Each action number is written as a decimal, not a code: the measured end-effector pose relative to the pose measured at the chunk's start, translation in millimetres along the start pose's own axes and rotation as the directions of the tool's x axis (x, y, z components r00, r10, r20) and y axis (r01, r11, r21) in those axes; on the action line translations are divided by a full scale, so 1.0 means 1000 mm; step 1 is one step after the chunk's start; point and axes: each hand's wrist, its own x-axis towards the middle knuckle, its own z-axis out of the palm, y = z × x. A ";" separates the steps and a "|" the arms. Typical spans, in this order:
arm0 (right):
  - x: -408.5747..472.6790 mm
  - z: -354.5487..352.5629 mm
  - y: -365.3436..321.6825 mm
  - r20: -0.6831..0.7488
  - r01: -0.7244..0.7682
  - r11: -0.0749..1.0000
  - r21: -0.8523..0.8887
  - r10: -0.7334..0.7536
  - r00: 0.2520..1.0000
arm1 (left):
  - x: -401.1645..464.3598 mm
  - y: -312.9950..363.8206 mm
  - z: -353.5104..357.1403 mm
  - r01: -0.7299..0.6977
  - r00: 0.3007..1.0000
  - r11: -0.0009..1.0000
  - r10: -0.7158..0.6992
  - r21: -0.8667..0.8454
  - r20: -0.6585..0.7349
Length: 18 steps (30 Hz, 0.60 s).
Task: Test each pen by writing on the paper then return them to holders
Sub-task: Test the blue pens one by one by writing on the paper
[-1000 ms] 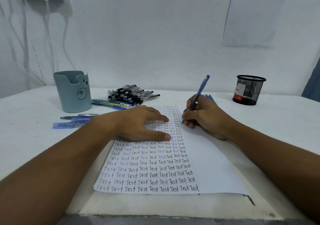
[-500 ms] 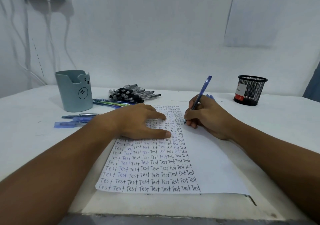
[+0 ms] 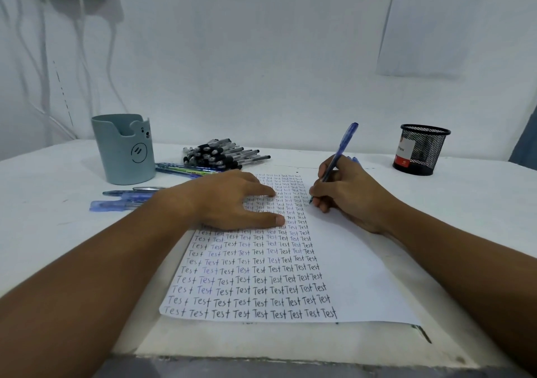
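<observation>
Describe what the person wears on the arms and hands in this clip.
Nothing shows: both forearms are bare up to the frame edges, with no sleeves in view. The left hand and right hand carry no gloves, rings, watch or bands that can be seen.

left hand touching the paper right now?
Touching. The head view shows the left hand lying flat on the paper, fingers spread over the written rows, no gap.

It looks like a plain study or office corner: a white desk (image 3: 479, 217) against a white wall, pen holders, a taped-up notice (image 3: 430, 23).
</observation>
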 end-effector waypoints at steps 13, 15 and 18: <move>0.001 0.000 0.000 0.009 -0.003 0.999 -0.041 0.003 1.000 | 0.001 -0.001 0.001 -0.024 1.000 1.000 0.024 -0.005 -0.006; 0.001 -0.002 0.001 -0.009 -0.025 1.000 0.011 0.025 1.000 | 0.001 -0.001 0.002 -0.036 0.999 0.999 0.036 -0.006 -0.005; 0.001 -0.005 0.000 -0.045 -0.038 0.986 0.160 0.046 0.998 | 0.001 -0.001 0.000 -0.043 0.999 0.999 0.043 -0.006 0.006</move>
